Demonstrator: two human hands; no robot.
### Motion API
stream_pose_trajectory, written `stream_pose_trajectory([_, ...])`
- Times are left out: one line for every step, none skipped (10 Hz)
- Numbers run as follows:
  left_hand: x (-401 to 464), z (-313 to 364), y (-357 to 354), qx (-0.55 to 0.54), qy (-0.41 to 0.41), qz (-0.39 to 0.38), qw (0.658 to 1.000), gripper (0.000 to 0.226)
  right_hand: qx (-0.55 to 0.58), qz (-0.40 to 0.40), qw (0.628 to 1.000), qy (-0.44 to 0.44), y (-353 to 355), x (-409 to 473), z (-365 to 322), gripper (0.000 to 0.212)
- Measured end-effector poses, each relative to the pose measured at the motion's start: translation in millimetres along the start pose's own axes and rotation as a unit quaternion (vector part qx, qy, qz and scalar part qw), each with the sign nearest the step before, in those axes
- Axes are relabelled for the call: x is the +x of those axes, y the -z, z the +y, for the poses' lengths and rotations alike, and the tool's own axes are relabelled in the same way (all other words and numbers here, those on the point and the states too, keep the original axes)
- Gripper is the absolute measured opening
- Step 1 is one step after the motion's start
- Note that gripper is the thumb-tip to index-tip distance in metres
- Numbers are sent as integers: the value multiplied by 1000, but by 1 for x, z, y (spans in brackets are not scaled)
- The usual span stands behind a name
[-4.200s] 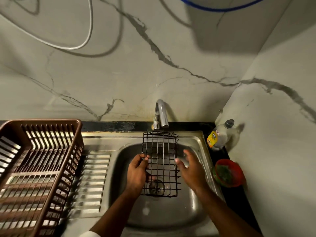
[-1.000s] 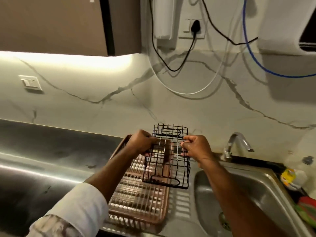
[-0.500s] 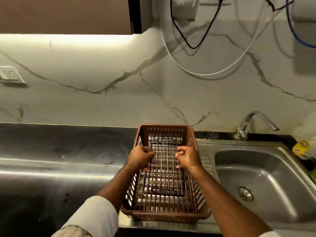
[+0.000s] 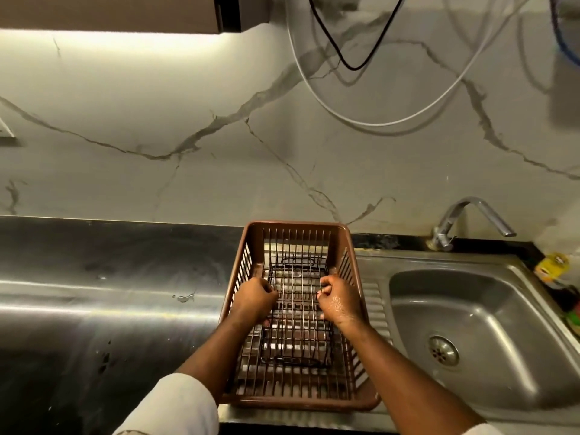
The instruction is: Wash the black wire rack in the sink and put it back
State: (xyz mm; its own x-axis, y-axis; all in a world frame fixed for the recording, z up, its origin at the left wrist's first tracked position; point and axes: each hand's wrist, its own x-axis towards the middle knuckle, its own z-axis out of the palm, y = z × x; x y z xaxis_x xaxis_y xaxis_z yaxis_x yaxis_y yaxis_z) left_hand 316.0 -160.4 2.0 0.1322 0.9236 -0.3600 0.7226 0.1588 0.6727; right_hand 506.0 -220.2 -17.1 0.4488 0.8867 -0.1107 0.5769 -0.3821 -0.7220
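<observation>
The black wire rack [image 4: 296,312] lies low inside the brown plastic dish basket [image 4: 295,227], which stands on the steel drainboard left of the sink [image 4: 464,309]. My left hand [image 4: 254,298] grips the rack's left edge with curled fingers. My right hand [image 4: 337,298], wet, grips its right edge. Both hands reach down inside the basket. The rack's near end with a loop handle sits close to the basket floor.
A chrome tap [image 4: 470,215] stands behind the sink, with the drain [image 4: 442,351] in the basin. A yellow-labelled bottle [image 4: 554,265] sits at the far right. Dark countertop [image 4: 94,277] stretches left with a water spot. Cables hang on the marble wall.
The rack left the sink, was carried left above the basket, and has been lowered deeper into the brown basket. Both hands still hold its sides.
</observation>
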Motion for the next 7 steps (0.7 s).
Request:
stream_pose_trajectory([1,-1,3,-14,14,-17,1000,9,-28,3,1000,12,-1,-2,-2,42])
stream_pose_trajectory([-1,-1,5,-30,15,-22,999,9,-32,3,999,20,-1,-5,-2,40])
stream_pose_trajectory([-6,-1,5,-25,10,-7,1000,11,-43,3,999,30,0,-9,-4,41])
stream_pose_trajectory([-7,-3,3,-1,-4,8,1000,14,-46,0,998,45,2,-14,-8,44])
stream_pose_trajectory([-14,1,4,49,-29,48,997,22,-33,-9,998,45,9,-22,-12,43])
stream_pose_trajectory([-16,3,0,96,-66,92,989,46,-48,-13,997,53,15,-30,-14,40])
stream_pose_trajectory([-20,11,1,118,-111,132,978,48,-124,18,987,99,23,-40,-24,37])
